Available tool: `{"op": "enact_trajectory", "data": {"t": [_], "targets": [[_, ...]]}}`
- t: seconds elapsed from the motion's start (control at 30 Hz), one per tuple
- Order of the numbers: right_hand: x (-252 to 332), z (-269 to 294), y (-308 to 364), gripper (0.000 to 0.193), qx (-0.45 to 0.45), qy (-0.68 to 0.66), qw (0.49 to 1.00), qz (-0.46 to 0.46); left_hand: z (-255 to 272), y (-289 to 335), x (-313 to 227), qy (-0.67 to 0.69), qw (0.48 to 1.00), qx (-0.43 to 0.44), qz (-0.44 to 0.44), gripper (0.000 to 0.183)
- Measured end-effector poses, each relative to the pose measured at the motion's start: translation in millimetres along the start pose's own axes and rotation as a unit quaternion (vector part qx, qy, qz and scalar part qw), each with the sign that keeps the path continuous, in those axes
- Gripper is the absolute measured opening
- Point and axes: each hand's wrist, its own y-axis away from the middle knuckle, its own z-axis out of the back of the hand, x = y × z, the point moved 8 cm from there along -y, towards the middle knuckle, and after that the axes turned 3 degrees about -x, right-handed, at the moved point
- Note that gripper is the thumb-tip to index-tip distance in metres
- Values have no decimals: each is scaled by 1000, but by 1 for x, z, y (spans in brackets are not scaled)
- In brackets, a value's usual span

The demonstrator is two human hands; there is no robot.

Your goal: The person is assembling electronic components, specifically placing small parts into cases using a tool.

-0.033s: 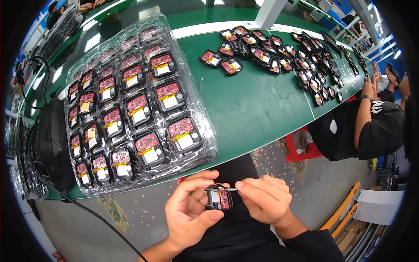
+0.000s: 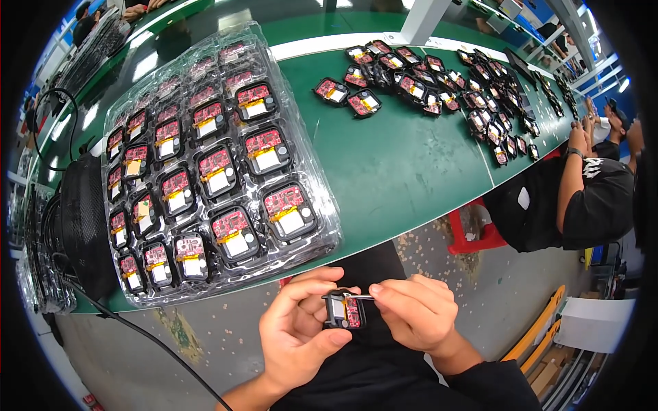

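Observation:
In front of my lap, my left hand (image 2: 296,339) grips the edges of a small black watch case (image 2: 352,315) between thumb and fingers. The case's open inside faces up, with a red circuit board, a pale battery and a strip of yellow tape. My right hand (image 2: 423,314) pinches slim metal tweezers (image 2: 362,297). Their tips reach over the upper edge of the case, near the yellow tape; whether they grip anything is too small to tell.
On the green bench (image 2: 384,178), a clear plastic tray (image 2: 322,226) holds rows of similar cases. Piles of loose cases (image 2: 411,85) lie farther right. A black mesh bag (image 2: 86,219) and a cable (image 2: 164,356) are at left. A co-worker (image 2: 596,198) sits at right by a red stool (image 2: 458,233).

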Motion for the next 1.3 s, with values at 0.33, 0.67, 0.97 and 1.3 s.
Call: {"op": "enact_trajectory", "data": {"t": [0.33, 0.67, 0.97, 1.3], "targets": [[-10, -5, 0, 35, 26, -77, 996, -48, 1, -1, 1, -23, 1000, -3, 2, 57], [-14, -9, 1, 30, 38, -109, 990, -81, 3, -1, 0, -45, 999, -3, 8, 57], [-4, -9, 0, 30, 6, -29, 999, -43, 8, 1, 4, -37, 999, -23, 21, 57], [-3, -10, 5, 29, -3, 5, 1000, -15, 8, 2, 5, -34, 999, -32, 22, 55]]}}
